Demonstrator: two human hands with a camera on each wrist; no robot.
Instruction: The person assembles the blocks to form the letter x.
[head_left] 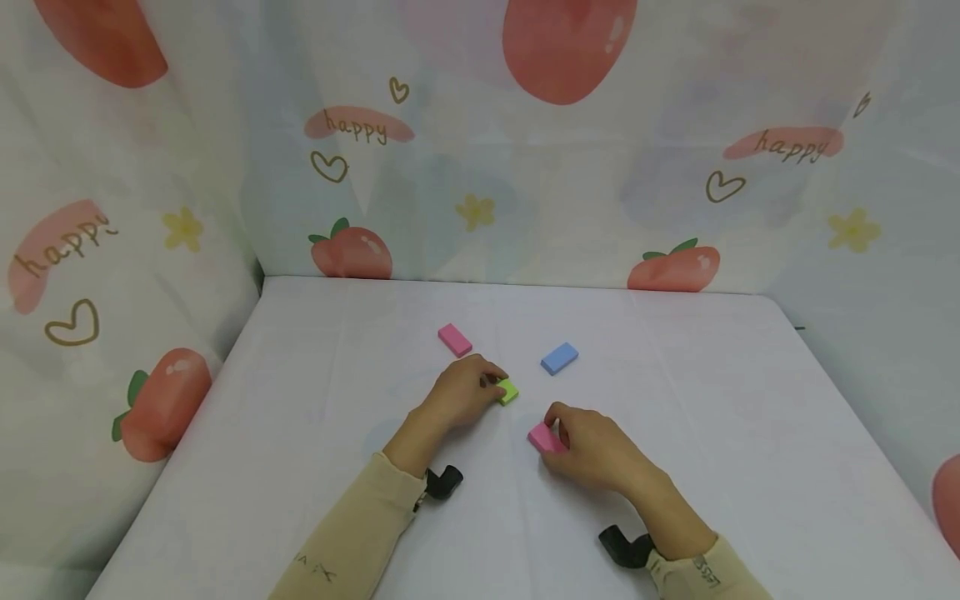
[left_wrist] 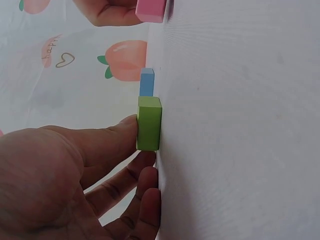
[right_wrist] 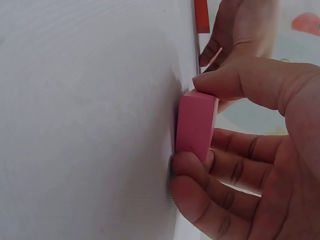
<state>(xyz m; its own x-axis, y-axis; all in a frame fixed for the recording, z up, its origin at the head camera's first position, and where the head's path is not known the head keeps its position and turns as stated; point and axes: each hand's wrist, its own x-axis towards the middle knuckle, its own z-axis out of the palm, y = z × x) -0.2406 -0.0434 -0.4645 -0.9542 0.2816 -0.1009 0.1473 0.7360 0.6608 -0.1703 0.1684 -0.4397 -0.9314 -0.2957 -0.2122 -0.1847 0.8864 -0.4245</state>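
Note:
My left hand point(head_left: 463, 390) pinches a light green block point(head_left: 508, 392) lying on the white table. In the left wrist view the thumb presses one side of this green block point(left_wrist: 149, 124), with the other fingers curled below it. Nearer and to the right, my right hand point(head_left: 600, 450) holds a pink block point(head_left: 545, 438) by its edges. The right wrist view has the thumb on the top end of that pink block point(right_wrist: 196, 124) and fingertips at its lower end. Both held blocks are at the table surface, apart from each other.
A second pink block point(head_left: 455, 340) lies just beyond my left hand. Farther right is a blue block point(head_left: 559, 358), beyond my right hand. The white-covered table point(head_left: 690, 383) meets a fruit-printed cloth point(head_left: 525, 192) at its back, and cloth also hangs at the sides.

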